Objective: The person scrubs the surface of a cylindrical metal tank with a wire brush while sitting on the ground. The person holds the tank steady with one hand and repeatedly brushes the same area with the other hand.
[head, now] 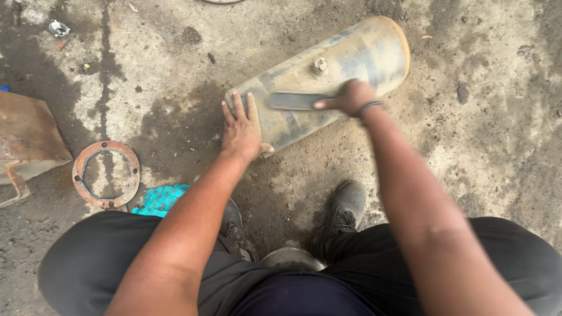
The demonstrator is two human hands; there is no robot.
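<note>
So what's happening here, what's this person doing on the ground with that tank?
A person sits low over a dirty concrete floor with a worn metal cylinder tank lying on its side in front of their boots. The left hand presses flat on the near end of the tank, steadying it. The right hand holds a flat metal blade against the tank's side. A rusty ring flange and a teal rag lie on the floor to the left.
</note>
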